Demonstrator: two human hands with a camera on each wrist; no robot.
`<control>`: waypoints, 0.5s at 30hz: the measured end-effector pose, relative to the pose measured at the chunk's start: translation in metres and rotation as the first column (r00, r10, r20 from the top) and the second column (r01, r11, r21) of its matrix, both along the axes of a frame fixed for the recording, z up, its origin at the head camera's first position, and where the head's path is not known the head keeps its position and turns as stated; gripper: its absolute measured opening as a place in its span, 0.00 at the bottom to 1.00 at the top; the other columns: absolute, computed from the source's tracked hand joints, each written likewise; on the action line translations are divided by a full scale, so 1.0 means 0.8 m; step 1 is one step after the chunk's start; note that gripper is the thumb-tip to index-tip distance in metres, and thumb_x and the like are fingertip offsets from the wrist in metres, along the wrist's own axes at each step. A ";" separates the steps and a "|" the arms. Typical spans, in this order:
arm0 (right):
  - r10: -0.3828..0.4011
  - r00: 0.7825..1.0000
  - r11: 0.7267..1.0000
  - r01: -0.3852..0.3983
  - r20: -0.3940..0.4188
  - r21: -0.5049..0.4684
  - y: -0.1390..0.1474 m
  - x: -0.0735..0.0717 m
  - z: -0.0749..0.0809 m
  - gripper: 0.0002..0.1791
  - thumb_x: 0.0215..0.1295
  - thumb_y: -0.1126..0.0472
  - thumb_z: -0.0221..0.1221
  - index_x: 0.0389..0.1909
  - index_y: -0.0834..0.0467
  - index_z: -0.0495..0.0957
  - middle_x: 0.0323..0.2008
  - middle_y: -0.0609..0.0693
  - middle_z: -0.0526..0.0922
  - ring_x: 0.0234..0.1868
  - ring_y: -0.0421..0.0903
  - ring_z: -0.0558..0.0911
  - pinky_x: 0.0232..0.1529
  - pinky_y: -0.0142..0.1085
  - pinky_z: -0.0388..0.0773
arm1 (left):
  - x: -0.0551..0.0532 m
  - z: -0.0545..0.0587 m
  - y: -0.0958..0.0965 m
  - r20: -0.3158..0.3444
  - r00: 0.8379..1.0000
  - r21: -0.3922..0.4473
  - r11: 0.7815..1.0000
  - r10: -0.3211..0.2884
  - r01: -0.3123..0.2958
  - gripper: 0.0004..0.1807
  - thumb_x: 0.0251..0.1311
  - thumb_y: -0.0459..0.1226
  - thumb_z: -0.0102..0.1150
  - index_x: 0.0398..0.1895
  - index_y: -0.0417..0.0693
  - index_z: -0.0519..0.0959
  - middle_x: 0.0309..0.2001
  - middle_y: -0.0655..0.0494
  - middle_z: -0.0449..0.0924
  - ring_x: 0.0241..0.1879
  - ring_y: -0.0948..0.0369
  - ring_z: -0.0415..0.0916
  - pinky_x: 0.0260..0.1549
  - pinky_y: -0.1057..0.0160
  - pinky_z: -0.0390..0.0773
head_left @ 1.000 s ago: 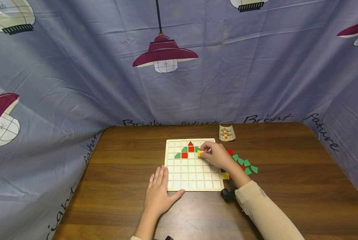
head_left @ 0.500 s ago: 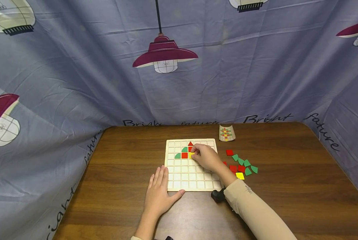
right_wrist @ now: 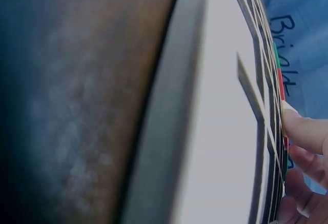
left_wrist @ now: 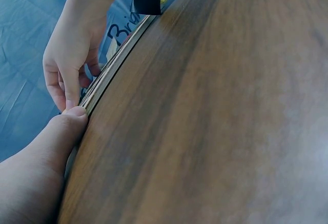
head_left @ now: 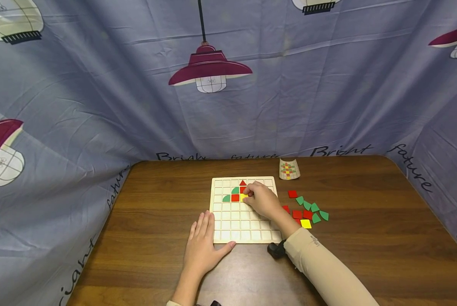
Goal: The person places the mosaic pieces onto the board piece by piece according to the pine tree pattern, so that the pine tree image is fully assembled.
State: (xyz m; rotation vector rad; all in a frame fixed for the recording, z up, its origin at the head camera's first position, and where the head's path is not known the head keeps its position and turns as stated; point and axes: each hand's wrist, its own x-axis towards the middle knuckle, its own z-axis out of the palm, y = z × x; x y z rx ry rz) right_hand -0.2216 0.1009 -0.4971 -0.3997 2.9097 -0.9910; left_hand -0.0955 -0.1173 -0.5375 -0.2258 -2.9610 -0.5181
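A pale wooden grid board [head_left: 228, 225] lies on the table. My right hand [head_left: 265, 200] is over its upper part, thumb and fingers pinching a yellow square tile [head_left: 243, 198] at the cell right of a red square tile [head_left: 235, 198]. Above that cell is another red square, topped by a red triangle tile [head_left: 243, 183]. Two green quarter-round tiles [head_left: 226, 198] step down the left side. My left hand [head_left: 203, 248] rests with straight fingers along the board's left edge, its thumb at the near edge. In the right wrist view, my right fingertips [right_wrist: 302, 129] are right at the board surface.
Right of the board lie loose tiles: several red squares [head_left: 293, 194], several green pieces [head_left: 324, 216] and a yellow square [head_left: 306, 224]. A small curled pattern card [head_left: 289, 170] is behind the board's right corner. A printed curtain [head_left: 228, 119] hangs behind the wooden table [head_left: 148, 238].
My right hand has carried the yellow tile leftward to the cell below the upper red square, and over the last half second it stays there. My left hand keeps its place.
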 end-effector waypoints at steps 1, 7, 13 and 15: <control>-0.002 1.000 1.000 0.002 -0.001 0.000 0.000 0.000 0.000 0.07 0.61 0.56 0.69 0.38 0.50 0.83 0.34 0.42 0.76 0.34 0.41 0.74 0.35 0.35 0.73 | 0.000 0.000 0.000 0.000 1.000 0.000 1.000 0.000 0.000 0.60 0.53 0.77 0.46 0.78 0.43 0.55 0.79 0.48 0.52 0.79 0.53 0.47 0.78 0.50 0.49; 0.000 1.000 1.000 0.000 -0.021 0.019 -0.001 0.001 0.000 0.06 0.60 0.56 0.70 0.35 0.50 0.83 0.32 0.42 0.77 0.33 0.40 0.74 0.34 0.34 0.72 | 0.000 0.000 0.000 -0.002 1.000 -0.001 1.000 -0.002 0.002 0.61 0.53 0.76 0.47 0.78 0.42 0.55 0.79 0.48 0.52 0.79 0.53 0.47 0.77 0.50 0.49; 0.005 1.000 0.999 -0.004 -0.008 0.042 0.000 0.001 0.000 0.06 0.60 0.56 0.69 0.35 0.50 0.83 0.30 0.42 0.76 0.30 0.41 0.73 0.31 0.34 0.70 | 0.001 0.000 0.000 -0.003 1.000 0.003 1.000 -0.004 0.004 0.61 0.53 0.77 0.46 0.78 0.42 0.55 0.79 0.48 0.53 0.79 0.53 0.47 0.77 0.50 0.49; 0.005 1.000 0.999 -0.005 -0.004 0.045 0.000 0.001 0.000 0.06 0.60 0.56 0.69 0.35 0.50 0.83 0.30 0.43 0.76 0.30 0.41 0.73 0.30 0.33 0.70 | 0.001 0.000 0.000 -0.001 1.000 0.003 1.000 -0.004 0.004 0.61 0.53 0.77 0.46 0.78 0.42 0.55 0.79 0.48 0.52 0.79 0.53 0.47 0.77 0.50 0.49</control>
